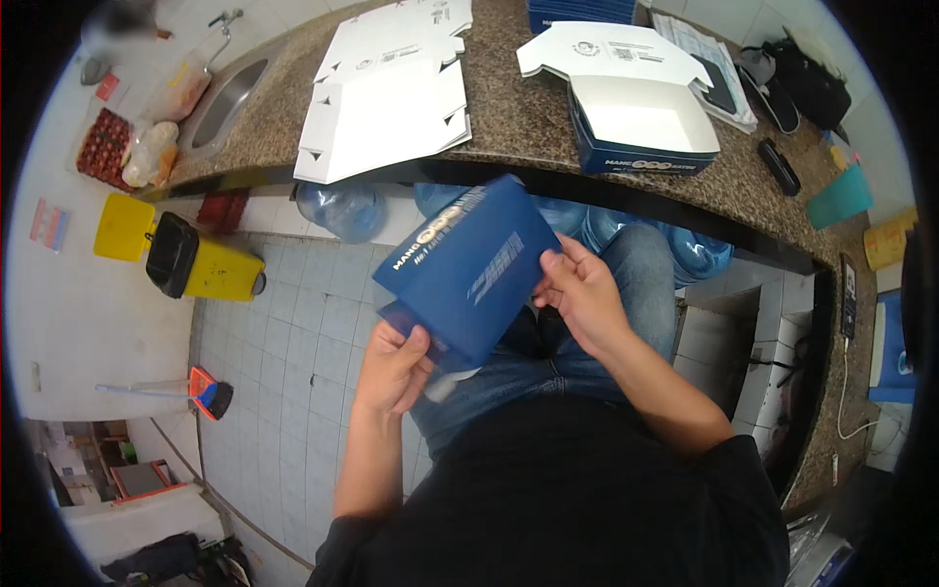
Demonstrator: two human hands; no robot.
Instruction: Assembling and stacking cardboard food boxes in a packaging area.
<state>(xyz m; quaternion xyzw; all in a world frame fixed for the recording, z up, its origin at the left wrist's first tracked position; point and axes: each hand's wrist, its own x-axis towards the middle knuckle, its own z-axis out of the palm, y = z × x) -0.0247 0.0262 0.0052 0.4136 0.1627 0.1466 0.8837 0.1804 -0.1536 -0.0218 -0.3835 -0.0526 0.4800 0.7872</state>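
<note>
The blue cardboard [479,264] is in the middle of the frame. The left hand [393,370] pinches its lower-left corner; the right hand [587,298] pinches its right edge. White cardboard [386,108] lies up top.

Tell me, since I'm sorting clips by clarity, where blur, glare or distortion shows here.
Head view: motion blur smears the lettering on the held blue carton; head view: fisheye distortion bows the counter edge, with black corners; head view: white cardboard sheets look bright, though their dark triangles still show.
</note>
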